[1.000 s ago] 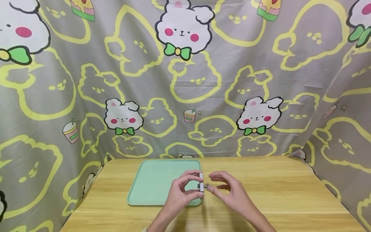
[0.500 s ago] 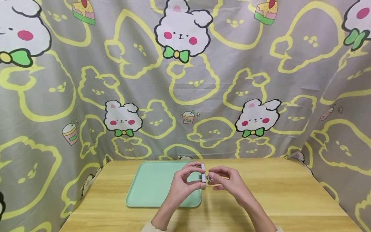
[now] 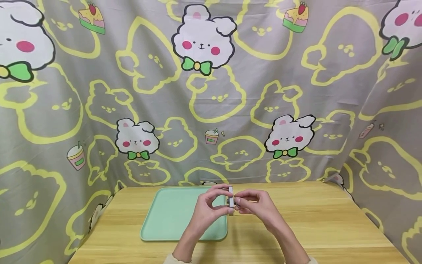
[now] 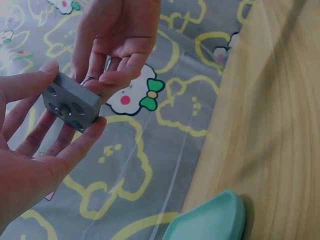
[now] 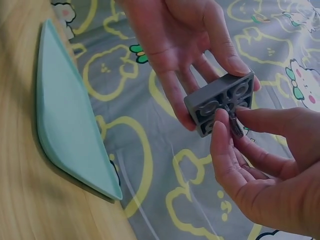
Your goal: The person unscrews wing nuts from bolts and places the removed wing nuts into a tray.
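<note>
My left hand [image 3: 205, 212] holds a small grey rectangular block [image 4: 75, 102] on edge by its rim, thumb on one side and fingers on the other. Round holes show in one face of the block, with a metal end [image 4: 63, 110] at the centre. The opposite face has ring-shaped recesses in the right wrist view. From the middle of that face sticks out a small threaded metal fastener [image 5: 236, 126]. Thumb and fingers of my right hand [image 3: 260, 205] pinch this fastener, covering part of it. Both hands are above the table, near the tray's right edge.
A mint-green tray [image 3: 174, 216] lies on the wooden table [image 3: 316, 220], left of centre and partly behind my left hand. Patterned grey curtains [image 3: 224, 146] hang along the back and both sides of the table.
Both hands and the block have risen a little from the table. The right thumb and fingers, more spread earlier, have drawn together around the fastener, nearer the block. The head view has tilted slightly.
</note>
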{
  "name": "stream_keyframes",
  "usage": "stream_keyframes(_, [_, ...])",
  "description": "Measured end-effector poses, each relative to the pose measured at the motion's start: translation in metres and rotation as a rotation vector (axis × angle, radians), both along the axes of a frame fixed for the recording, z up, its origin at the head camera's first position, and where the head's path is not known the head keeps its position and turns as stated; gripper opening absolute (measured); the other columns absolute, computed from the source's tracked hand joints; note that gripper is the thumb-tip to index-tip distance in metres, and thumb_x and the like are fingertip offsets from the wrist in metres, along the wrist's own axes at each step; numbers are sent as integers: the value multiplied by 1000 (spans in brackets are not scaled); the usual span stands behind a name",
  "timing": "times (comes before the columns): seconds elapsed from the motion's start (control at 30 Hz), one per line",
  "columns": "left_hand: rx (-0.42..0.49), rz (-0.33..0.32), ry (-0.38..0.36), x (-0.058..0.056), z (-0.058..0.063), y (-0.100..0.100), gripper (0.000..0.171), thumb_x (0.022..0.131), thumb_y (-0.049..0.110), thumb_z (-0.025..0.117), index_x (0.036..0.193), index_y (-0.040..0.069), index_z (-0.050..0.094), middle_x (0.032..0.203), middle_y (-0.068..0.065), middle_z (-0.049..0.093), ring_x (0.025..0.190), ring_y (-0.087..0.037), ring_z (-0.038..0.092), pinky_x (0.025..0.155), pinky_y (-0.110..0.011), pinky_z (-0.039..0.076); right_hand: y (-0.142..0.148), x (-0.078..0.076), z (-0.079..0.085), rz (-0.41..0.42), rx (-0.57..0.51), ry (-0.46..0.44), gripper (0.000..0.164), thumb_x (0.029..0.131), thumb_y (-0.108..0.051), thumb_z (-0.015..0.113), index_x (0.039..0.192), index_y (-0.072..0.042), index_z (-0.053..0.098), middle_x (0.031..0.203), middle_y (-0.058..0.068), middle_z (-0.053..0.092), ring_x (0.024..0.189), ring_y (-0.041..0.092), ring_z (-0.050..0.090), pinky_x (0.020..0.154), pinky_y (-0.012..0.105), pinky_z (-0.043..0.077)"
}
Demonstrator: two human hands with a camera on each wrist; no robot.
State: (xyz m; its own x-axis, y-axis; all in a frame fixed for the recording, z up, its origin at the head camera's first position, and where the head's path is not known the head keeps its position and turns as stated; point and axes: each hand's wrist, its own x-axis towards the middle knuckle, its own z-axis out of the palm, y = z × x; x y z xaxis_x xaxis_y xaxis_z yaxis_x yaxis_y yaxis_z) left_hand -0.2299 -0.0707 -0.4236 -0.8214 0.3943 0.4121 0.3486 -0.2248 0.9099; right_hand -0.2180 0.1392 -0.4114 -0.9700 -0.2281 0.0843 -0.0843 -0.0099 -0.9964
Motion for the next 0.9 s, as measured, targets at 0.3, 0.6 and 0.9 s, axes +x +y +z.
stream_keyframes(0.3, [-1, 1, -2, 3, -1, -5, 35, 82, -10, 81, 115, -11, 68, 141, -20, 53, 130, -30, 53, 93, -52, 58, -1, 1, -1, 58, 71, 75, 28, 96, -13, 74, 111, 9, 68, 100, 16, 72, 88, 28, 75, 79, 43, 64])
stream_keyframes(0.6, [25, -6, 28, 1, 6, -7, 36, 82, -7, 82, 115, -7, 70, 141, -20, 53, 131, -32, 53, 92, -49, 59, -5, 1, 7, 52, 160, 246, 17, 94, -12, 76, 104, 1, 70, 101, 15, 71, 89, 28, 75, 76, 38, 64])
stream_keyframes(0.9, [35, -12, 43, 6, 7, -11, 35, 84, -6, 81, 117, -8, 68, 142, -26, 50, 133, -35, 53, 92, -48, 59, -10, 6, 1, -27, 217, 436, 14, 90, -5, 80, 98, -14, 73, 95, 1, 73, 89, 18, 73, 75, 34, 64])
